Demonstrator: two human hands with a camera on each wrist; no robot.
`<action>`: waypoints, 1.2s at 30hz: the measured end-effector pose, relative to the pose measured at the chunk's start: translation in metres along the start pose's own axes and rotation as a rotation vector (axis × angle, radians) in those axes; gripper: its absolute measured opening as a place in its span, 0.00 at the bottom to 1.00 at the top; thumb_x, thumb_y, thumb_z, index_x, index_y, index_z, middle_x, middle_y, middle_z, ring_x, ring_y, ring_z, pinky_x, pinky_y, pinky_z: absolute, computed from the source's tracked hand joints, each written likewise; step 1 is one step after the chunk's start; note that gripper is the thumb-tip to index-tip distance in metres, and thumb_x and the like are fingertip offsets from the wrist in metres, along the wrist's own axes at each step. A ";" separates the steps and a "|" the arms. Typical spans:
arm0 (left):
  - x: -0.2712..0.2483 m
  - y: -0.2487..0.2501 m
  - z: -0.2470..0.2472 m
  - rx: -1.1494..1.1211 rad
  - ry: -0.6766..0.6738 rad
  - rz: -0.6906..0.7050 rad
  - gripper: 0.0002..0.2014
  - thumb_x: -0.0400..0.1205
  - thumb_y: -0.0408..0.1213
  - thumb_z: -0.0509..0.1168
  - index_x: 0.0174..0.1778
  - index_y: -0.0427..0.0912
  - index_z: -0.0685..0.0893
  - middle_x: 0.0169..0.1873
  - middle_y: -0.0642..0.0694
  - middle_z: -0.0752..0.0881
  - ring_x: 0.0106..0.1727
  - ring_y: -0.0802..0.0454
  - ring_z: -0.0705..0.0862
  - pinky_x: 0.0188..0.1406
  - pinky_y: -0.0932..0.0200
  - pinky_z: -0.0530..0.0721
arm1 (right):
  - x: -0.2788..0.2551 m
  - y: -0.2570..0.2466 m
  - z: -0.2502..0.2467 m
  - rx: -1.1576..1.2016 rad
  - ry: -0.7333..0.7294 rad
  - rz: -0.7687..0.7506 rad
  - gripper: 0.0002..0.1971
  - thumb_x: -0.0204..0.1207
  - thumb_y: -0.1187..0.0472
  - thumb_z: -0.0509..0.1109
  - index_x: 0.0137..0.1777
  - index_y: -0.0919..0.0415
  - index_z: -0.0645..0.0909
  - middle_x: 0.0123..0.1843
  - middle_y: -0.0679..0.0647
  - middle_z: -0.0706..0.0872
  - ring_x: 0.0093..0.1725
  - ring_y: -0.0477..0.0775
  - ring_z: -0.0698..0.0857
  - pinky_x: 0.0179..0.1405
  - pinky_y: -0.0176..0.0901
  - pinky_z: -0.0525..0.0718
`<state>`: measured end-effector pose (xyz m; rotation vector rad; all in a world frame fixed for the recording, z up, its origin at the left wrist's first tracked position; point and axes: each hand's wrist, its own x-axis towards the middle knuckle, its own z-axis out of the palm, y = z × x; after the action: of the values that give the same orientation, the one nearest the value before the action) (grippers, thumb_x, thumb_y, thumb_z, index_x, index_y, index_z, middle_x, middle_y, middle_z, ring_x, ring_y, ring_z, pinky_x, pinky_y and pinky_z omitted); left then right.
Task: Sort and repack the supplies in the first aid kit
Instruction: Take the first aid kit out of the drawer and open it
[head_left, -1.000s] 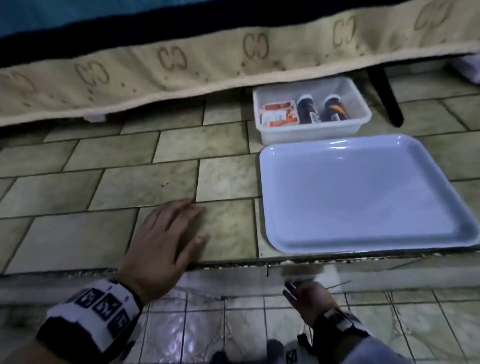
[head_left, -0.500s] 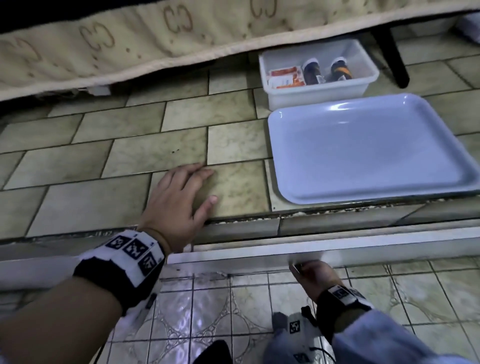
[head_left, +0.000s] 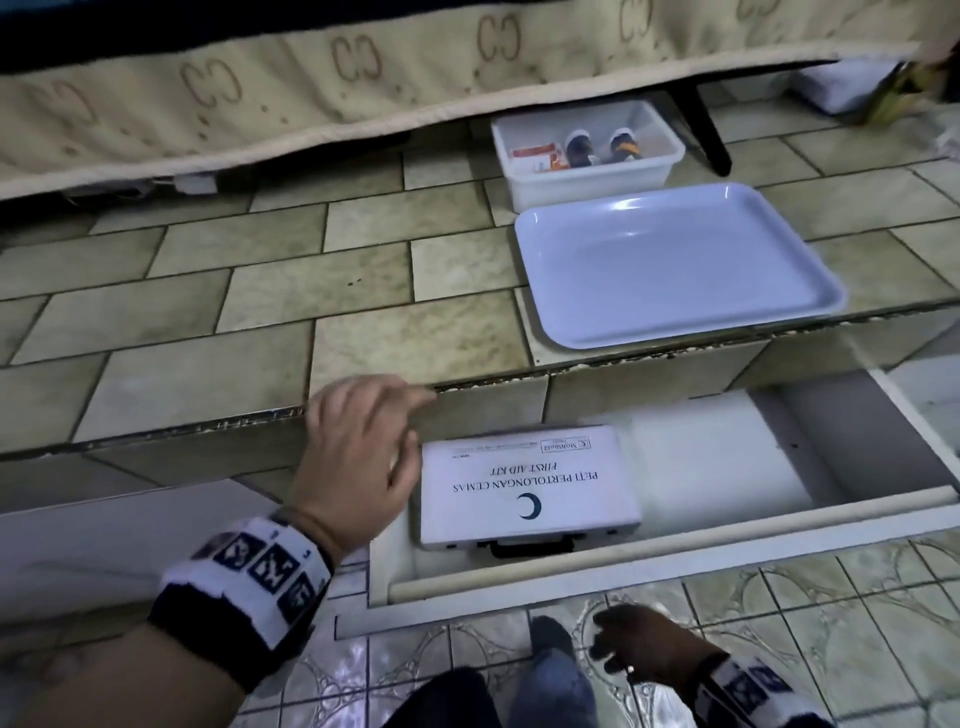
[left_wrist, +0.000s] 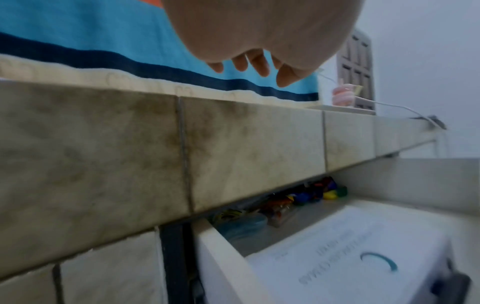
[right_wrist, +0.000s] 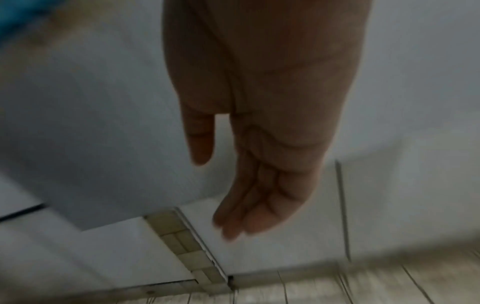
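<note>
Left hand (head_left: 358, 457) hovering over the left end of the first aid kit (head_left: 530, 488), fingers spread and loosely bent, holding nothing; contact with the case edge not resolvable from the head view. Right hand (head_left: 644, 644) low, below the drawer front (head_left: 675, 561), fingers straight and together in the wrist view, palm empty, touching nothing visible.

Kit lying flat in the open drawer, toward its left end, lid up, print upside down from this side. Black carry handle (head_left: 524, 546) on the near edge, tight against the drawer front. Bare drawer floor to the right of the case. Coloured clutter at the back of the drawer, under the tiled ledge (head_left: 260, 332), seen from the left wrist.

Handling guess: rigid white case, smooth and likely slick on the flat faces, moderate weight, contents probably loose and prone to shifting if tipped. Best hold likely the near handle, but little finger room between it and the drawer front; alternative is both hands on the short ends, lifted level. Latches too small to read, so lid should be kept up.

Blue tray (head_left: 675, 270) on the ledge beyond, nothing in it. White bin (head_left: 587, 179) just behind the tray, with two dark bottles (head_left: 602, 148) and an orange-and-white box (head_left: 535, 158) inside. Sorting not yet started, judging by the closed kit.
</note>
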<state>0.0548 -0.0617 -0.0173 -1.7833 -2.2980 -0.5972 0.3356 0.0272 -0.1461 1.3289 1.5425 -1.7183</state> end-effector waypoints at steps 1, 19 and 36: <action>-0.009 0.003 0.002 0.002 -0.025 0.076 0.16 0.73 0.39 0.55 0.56 0.48 0.77 0.49 0.47 0.79 0.55 0.47 0.73 0.57 0.48 0.66 | -0.012 -0.004 0.003 -0.277 -0.051 -0.059 0.07 0.80 0.64 0.62 0.53 0.63 0.79 0.50 0.62 0.89 0.36 0.47 0.84 0.38 0.39 0.82; -0.006 0.024 0.078 0.057 -1.171 -0.430 0.27 0.82 0.44 0.58 0.76 0.40 0.59 0.65 0.37 0.76 0.60 0.40 0.82 0.53 0.52 0.80 | -0.038 -0.131 -0.087 -1.359 0.068 0.150 0.21 0.84 0.50 0.57 0.67 0.64 0.78 0.70 0.58 0.79 0.65 0.56 0.79 0.61 0.45 0.76; 0.001 0.033 0.053 -0.295 -0.913 -0.887 0.32 0.74 0.51 0.69 0.66 0.48 0.57 0.38 0.52 0.77 0.35 0.55 0.79 0.26 0.63 0.71 | -0.027 -0.146 -0.114 -1.063 0.110 0.047 0.19 0.78 0.47 0.60 0.31 0.58 0.74 0.29 0.51 0.77 0.27 0.48 0.75 0.31 0.37 0.72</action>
<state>0.0916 -0.0325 -0.0577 -1.1262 -3.8505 -0.2044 0.2635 0.1643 -0.0414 0.8537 2.0002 -0.5566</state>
